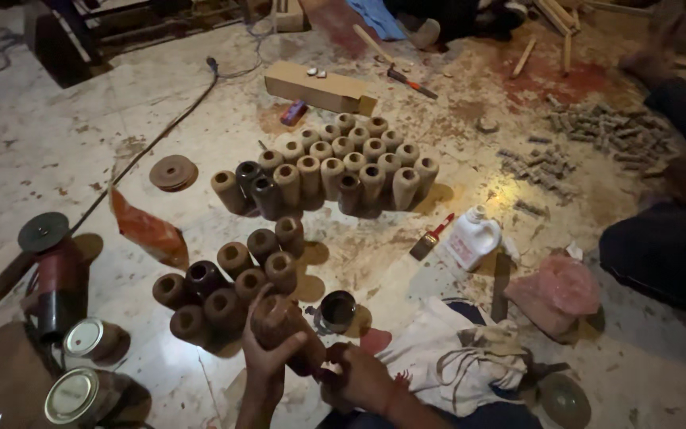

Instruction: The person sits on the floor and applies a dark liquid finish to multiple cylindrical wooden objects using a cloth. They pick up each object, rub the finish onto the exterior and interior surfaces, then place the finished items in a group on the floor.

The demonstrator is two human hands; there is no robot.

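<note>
A brown wooden cup (279,318) sat low over the floor (57,135), left hand (267,357) wrapped around it, right hand (359,377) closed at its base; staining seemingly underway, the small tin (337,308) near for reloading.

my hands hemmed in, dark wooden cups (224,290) ahead-left, small tin (337,310) ahead, cloth (454,357) to right, bare floor (375,246) btwn cup groups

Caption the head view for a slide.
Left hand grips a wooden cup, right hand beside it, above stained cups on the floor.
</note>
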